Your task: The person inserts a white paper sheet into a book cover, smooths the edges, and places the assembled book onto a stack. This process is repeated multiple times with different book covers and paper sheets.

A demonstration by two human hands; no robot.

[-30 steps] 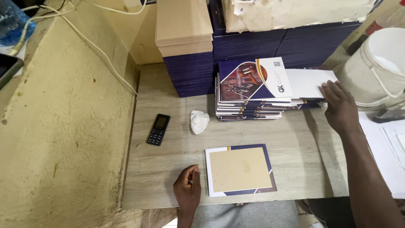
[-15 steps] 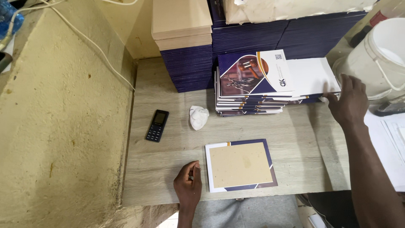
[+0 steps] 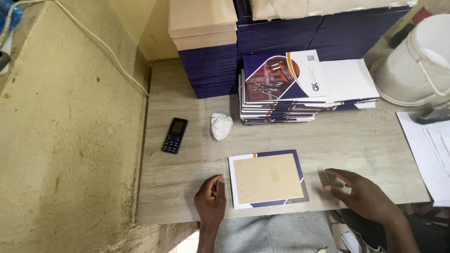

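Observation:
A printed cover sheet [image 3: 300,192] with navy and white edges lies flat near the table's front edge, with a tan board [image 3: 267,178] resting on top of it. My left hand [image 3: 210,204] rests on the table just left of the sheet, fingers curled, holding nothing. My right hand [image 3: 361,193] hovers low over the table just right of the sheet, fingers spread and empty. A stack of printed covers [image 3: 286,89] sits farther back, in the middle of the table.
A black phone [image 3: 175,135] and a crumpled white cloth [image 3: 220,126] lie left of the stack. Piles of navy boards [image 3: 211,70] and tan boards [image 3: 202,21] line the back. A white bucket [image 3: 417,61] and white papers [image 3: 429,150] are at the right. A rough wall [image 3: 70,140] borders the left.
My right hand has left the stack of covers at the back right and come down to the front, beside the sheet with the tan board. My left hand has stayed put.

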